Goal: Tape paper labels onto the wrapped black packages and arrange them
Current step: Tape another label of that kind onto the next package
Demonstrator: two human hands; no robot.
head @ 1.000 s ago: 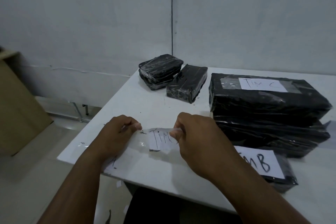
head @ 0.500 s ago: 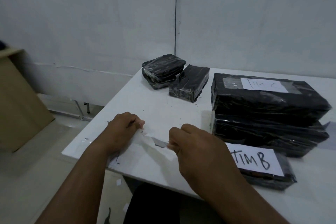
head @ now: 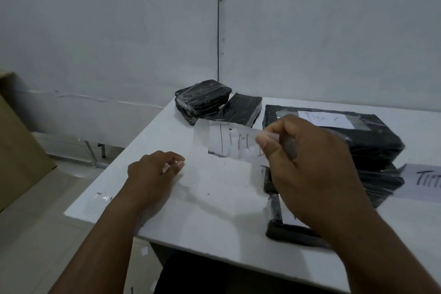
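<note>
**Our right hand lifts a taped paper label above the surface**

Our right hand (head: 307,164) pinches a paper label (head: 235,142) between thumb and fingertips, holding it up off the white surface (head: 214,198). The label is a thin white rectangle with handwritten dark letters, backed by a strip of clear glossy tape that juts past its left edge. Our left hand (head: 152,174) rests on the surface near the left, loosely curled, holding nothing we can make out.

To the right sit large black packages (head: 358,150), stacked and wrapped in shiny, crinkled film; the top one carries a white label (head: 325,119) under clear tape. A flatter package (head: 286,234) lies nearest us, partly hidden by our right hand. At the far side, two small black packages (head: 214,102) lean together, rounded and slick.
</note>
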